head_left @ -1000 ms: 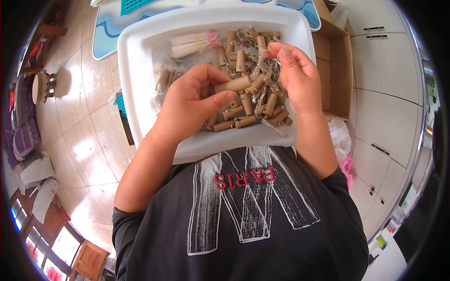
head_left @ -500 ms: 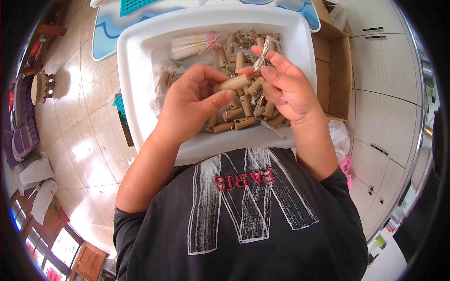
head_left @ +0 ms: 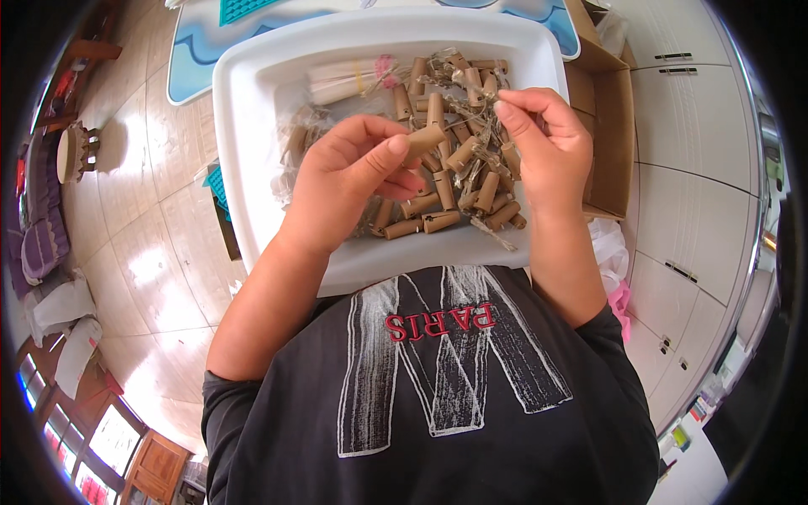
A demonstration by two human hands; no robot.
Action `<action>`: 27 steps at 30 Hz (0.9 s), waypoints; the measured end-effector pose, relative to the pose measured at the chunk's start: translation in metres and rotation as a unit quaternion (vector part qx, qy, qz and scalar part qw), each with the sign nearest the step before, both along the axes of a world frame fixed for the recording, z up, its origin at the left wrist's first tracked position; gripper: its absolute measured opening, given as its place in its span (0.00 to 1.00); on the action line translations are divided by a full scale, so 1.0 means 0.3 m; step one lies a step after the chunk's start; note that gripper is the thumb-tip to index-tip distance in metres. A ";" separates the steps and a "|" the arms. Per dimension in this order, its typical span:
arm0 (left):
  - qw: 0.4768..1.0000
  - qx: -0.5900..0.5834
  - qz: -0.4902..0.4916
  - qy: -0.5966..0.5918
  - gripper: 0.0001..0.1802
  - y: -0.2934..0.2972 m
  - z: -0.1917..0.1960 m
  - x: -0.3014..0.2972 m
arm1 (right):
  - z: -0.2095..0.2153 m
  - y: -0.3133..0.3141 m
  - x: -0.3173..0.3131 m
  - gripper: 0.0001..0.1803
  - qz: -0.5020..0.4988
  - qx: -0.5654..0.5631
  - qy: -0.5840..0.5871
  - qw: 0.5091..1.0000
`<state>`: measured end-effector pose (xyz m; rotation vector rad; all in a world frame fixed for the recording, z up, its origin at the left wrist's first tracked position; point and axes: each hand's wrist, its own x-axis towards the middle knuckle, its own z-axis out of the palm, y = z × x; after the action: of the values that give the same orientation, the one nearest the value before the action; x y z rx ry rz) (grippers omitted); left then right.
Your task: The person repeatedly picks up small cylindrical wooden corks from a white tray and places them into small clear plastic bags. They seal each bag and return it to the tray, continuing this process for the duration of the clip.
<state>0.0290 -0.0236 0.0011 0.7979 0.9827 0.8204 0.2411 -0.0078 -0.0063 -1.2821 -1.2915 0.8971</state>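
Over a white plastic tub (head_left: 244, 177), my left hand (head_left: 358, 172) grips a tan cork-shaped string-light stopper (head_left: 427, 141) between thumb and fingers. My right hand (head_left: 551, 126) is up and to the right of it, thumb and forefinger pinched on thin wire that appears to run from the stopper; the wire is too fine to follow fully. Beneath both hands lie several more cork-shaped stoppers (head_left: 442, 189) with bundled silvery wires (head_left: 492, 229), heaped in the tub.
Inside the tub's left side are clear plastic bags (head_left: 295, 156) and a bundle of pale sticks (head_left: 341, 80) with a pink end. A cardboard box (head_left: 610, 139) stands to the right, beside white cabinets (head_left: 694, 126). A blue-patterned table (head_left: 189, 63) shows behind the tub.
My right hand has shifted right, and the wire bundle once upright at its fingers is now drawn out. The stopper in my left hand has tilted slightly.
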 end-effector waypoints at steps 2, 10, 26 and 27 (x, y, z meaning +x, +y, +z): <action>1.000 0.005 0.031 -0.003 0.13 0.003 -0.001 -0.006 | 0.004 -0.001 0.002 0.05 0.024 0.050 -0.139 0.989; 0.994 -0.010 0.106 -0.019 0.13 0.017 -0.005 -0.021 | 0.012 -0.025 -0.009 0.06 0.204 0.044 -0.217 0.954; 0.989 0.147 0.021 0.019 0.13 -0.018 -0.029 0.012 | 0.013 -0.052 -0.067 0.14 0.206 -0.128 0.096 0.965; 0.988 0.156 0.016 0.015 0.13 -0.019 -0.025 0.010 | 0.016 -0.053 -0.067 0.14 0.219 -0.137 0.092 0.962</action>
<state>0.0319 -0.0293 -0.0065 1.0664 0.9057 1.0074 0.2210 -0.0237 -0.0015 -1.1012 -1.3571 1.5169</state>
